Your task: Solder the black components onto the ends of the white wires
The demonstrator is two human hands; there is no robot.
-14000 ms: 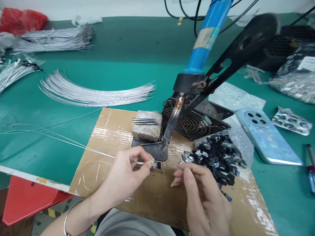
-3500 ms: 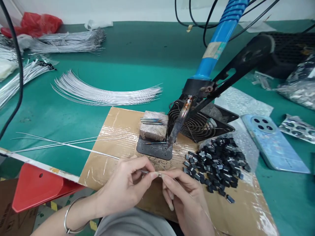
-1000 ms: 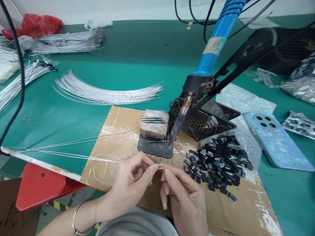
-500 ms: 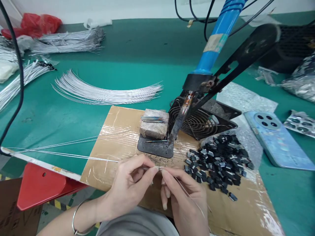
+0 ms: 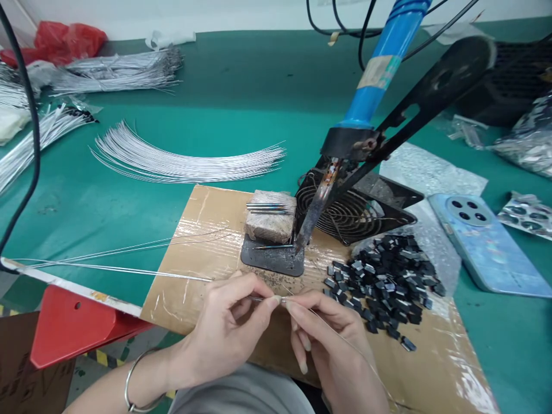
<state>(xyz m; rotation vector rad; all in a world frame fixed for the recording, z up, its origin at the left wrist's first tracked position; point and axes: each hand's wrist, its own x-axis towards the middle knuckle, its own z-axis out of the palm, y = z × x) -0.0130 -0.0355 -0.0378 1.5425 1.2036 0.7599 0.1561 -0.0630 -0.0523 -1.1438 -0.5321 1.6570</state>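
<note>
L hand [image 5: 235, 328] has thumb & forefinger pinched tight on the white wires [image 5: 142, 271], nr their ends; other fingers curl under. R hand [image 5: 334, 339] is right beside it, thumb & index pressed tog. w/ a thin strand [image 5: 374, 371] between them, trailing back over the hand. Fingertips nearly meet; the exact bit betw. them is too small to make out. The wires run out L from the L hand, over the cardboard [image 5: 181, 230] to the table's edge, & double back.

Just beyond the hands: dark pad [image 5: 276, 261] w/ one loose rod [image 5: 272, 247] & a pale block [image 5: 269, 227], several metal rods [image 5: 268, 208] on top. Blue-handled iron [image 5: 375, 86] sits in a blk arm [image 5: 431, 95], tip angled down by the pad. Fan [image 5: 340, 213] behind it; heap of small blk parts [image 5: 388, 282] R of the hands.

Further out: blue phone [image 5: 495, 247] on the R, fanned wire bundle [image 5: 185, 167] on the green table [image 5: 241, 126], red bag [image 5: 71, 43] far L corner.
</note>
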